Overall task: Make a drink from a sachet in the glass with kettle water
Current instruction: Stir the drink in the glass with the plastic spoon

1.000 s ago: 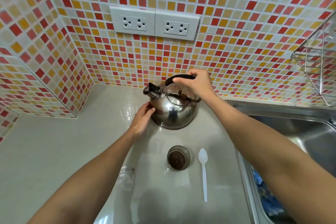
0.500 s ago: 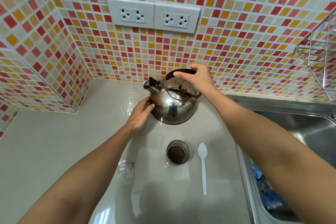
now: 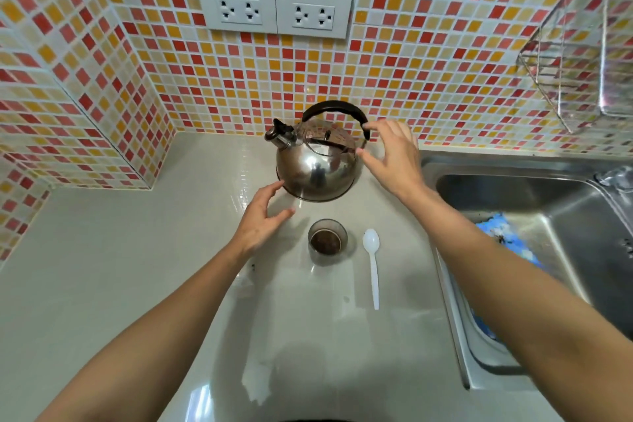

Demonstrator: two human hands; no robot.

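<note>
A shiny steel kettle (image 3: 317, 164) stands upright on a pale grey countertop (image 3: 102, 267), close to a wall of red, orange and cream mosaic tiles (image 3: 428, 62). Its black handle (image 3: 334, 110) arches over the lid and its spout (image 3: 279, 137) points left.

Just in front of the kettle sits a small clear glass (image 3: 327, 241), upright, holding a layer of dark brown powder at the bottom; whether any water is in it cannot be told. A white plastic spoon (image 3: 372, 267) lies flat just right of the glass, bowl end toward the kettle.

The person's right hand (image 3: 394, 161) is spread loose beside the kettle's right side, fingertips near the handle's end but gripping nothing. The left hand (image 3: 263, 219) is also relaxed and empty, hovering off the kettle's lower left, beside the glass.

Right of the kettle is a steel sink (image 3: 531, 188) with something blue and white inside. Above the kettle, two white double sockets (image 3: 275, 10) are set in the wall. A wire rack (image 3: 582, 62) hangs far right.
</note>
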